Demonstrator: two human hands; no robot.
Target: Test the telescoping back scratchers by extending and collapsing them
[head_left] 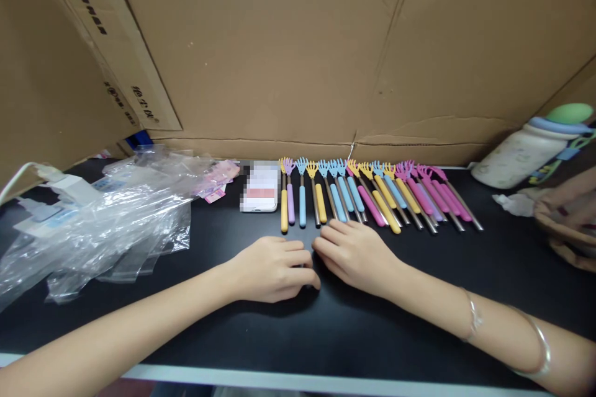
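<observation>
A long row of telescopic back scratchers (302,206) lies on the black tabletop, claw ends away from me. Their claws and grips are yellow, purple, blue and pink, on metal rods; several overlap toward the right. My left hand (277,270) rests palm down in front of the row's left end, its fingers loosely curled and nothing visible in them. Beside it, my right hand (356,254) also lies palm down, closed with bent fingers, just in front of the yellow and blue grips. Its fingertips are partly hidden, and I see nothing held. The hands are slightly apart.
Clear plastic bags (116,217) are heaped on the left, near a white charger (77,189) and pink paper pieces (218,177). A phone (261,189) lies left of the row. At right are a tilted bottle (521,152), crumpled tissue (514,203) and a brown bag (565,229). Cardboard (279,62) walls the back.
</observation>
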